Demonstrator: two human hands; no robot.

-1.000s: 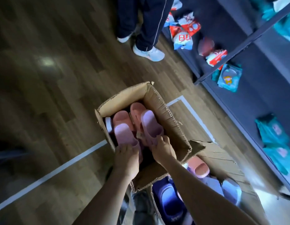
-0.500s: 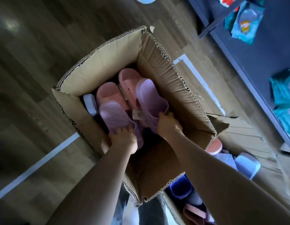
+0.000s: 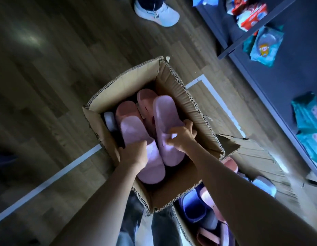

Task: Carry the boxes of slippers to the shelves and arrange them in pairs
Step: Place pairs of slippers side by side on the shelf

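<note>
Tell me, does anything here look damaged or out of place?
Yes. The cardboard box has ragged, torn top edges, and the second box beside it has a ripped flap. Its slippers lie jumbled. The left hand grips the left lilac slipper, the right hand the right lilac slipper.

**No Words to Read**

No words or numbers can be read here. The red and white packs (image 3: 250, 16) on the shelf (image 3: 287, 71) have print on them, but it is too blurry to make out. The blue pack (image 3: 266, 45) shows a small yellow cartoon picture (no letters come clear on it). The teal packs (image 3: 307, 119) carry pale marks, also too blurry.
</note>
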